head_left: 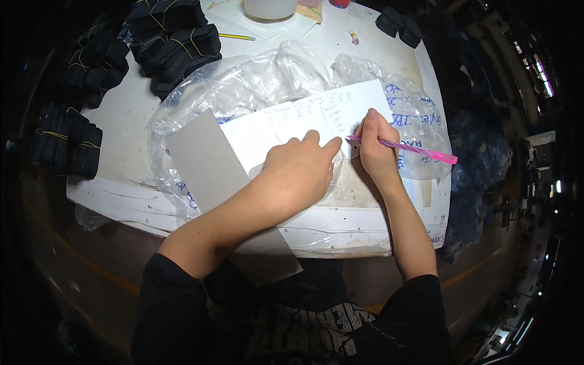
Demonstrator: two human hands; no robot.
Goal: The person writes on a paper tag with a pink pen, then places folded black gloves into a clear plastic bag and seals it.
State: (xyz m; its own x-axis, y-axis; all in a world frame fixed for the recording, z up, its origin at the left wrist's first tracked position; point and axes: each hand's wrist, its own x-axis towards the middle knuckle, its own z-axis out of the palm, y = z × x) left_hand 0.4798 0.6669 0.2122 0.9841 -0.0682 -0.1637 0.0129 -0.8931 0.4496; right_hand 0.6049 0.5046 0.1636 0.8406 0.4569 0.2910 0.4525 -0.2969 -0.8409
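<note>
My right hand [378,148] is closed around a pink striped pen [424,151], its tip close to the white paper sheet [250,140] and its capped end pointing right. Small handwriting covers the sheet's upper part. My left hand [299,167] rests on the sheet with its fingers apart, the index finger stretched toward the pen tip. Beneath my left forearm, a grey cardboard piece [207,159] lies at the sheet's left side and hangs past the table's front edge. Clear plastic bags [243,76] with blue writing spread under and around the sheet.
Bundles of black cut pieces [173,52] tied with yellow bands are stacked at the left of the white table [125,158]. A yellow pencil [237,37], a whitish round container [269,8] and small black pieces [398,27] lie farther back. Dark plastic-wrapped goods [477,182] stand right.
</note>
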